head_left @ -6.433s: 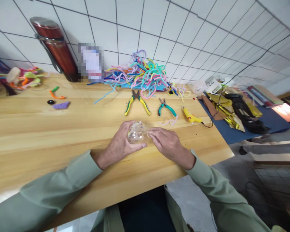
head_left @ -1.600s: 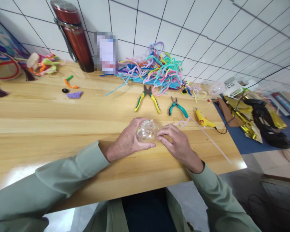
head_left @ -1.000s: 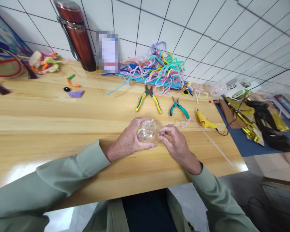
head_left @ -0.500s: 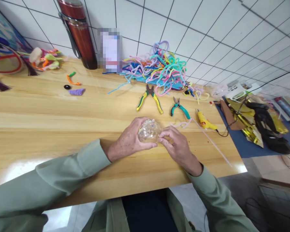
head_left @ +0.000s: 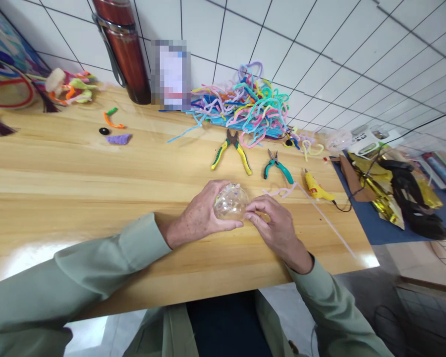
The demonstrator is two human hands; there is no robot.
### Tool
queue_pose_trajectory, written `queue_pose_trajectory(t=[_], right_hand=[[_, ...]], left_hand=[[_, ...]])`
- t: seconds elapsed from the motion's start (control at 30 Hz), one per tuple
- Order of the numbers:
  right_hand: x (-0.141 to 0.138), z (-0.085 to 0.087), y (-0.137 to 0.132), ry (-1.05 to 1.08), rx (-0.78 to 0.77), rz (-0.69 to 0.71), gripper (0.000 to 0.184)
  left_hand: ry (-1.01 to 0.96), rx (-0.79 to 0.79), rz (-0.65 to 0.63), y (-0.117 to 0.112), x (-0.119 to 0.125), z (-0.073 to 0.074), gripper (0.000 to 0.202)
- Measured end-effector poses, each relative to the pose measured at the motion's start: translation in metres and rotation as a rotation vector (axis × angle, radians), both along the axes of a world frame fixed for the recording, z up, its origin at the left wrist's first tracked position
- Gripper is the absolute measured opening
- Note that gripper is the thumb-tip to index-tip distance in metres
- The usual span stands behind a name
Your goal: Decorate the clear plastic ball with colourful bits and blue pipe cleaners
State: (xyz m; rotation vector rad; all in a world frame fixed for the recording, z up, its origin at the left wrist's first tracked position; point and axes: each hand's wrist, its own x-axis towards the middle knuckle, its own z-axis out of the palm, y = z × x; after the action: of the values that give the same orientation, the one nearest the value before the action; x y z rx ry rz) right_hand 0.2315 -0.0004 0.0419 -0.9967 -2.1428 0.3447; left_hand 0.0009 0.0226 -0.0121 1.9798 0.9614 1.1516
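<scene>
A clear plastic ball [head_left: 230, 202] with small coloured bits inside rests low over the wooden table [head_left: 78, 173]. My left hand [head_left: 198, 215] wraps round its left side, thumb underneath. My right hand [head_left: 273, 225] has its fingers curled and pinched against the ball's right edge. A pale pink pipe cleaner [head_left: 282, 190] lies just beyond my right hand, and a long thin pale strand [head_left: 332, 225] runs toward the table's right corner.
Behind the hands lie yellow-handled pliers [head_left: 231, 151], teal-handled pliers [head_left: 277, 166] and a yellow glue gun [head_left: 314, 187]. A heap of coloured pipe cleaners [head_left: 241, 106] sits by the tiled wall. A red flask [head_left: 124, 49] stands at the back. Gold foil and black items [head_left: 397, 191] lie right.
Both hands have stayed on the clear ball, with small finger shifts of the right hand at its edge. The view has drifted slightly.
</scene>
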Motion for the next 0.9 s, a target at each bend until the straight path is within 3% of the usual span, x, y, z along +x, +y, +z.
queue_pose_trajectory(t=[0.33, 0.5, 0.9], right_hand=[[0.002, -0.004, 0.000, 0.030, -0.084, 0.005, 0.018], [0.001, -0.011, -0.005, 0.063, -0.095, -0.082, 0.013], [-0.003, -0.003, -0.005, 0.041, 0.013, -0.042, 0.020]], left_hand=[[0.003, -0.001, -0.005, 0.000, 0.000, 0.002, 0.085], [0.016, -0.021, 0.000, 0.000, 0.000, 0.004, 0.087], [0.034, -0.009, -0.020, 0.000, -0.002, 0.004, 0.085]])
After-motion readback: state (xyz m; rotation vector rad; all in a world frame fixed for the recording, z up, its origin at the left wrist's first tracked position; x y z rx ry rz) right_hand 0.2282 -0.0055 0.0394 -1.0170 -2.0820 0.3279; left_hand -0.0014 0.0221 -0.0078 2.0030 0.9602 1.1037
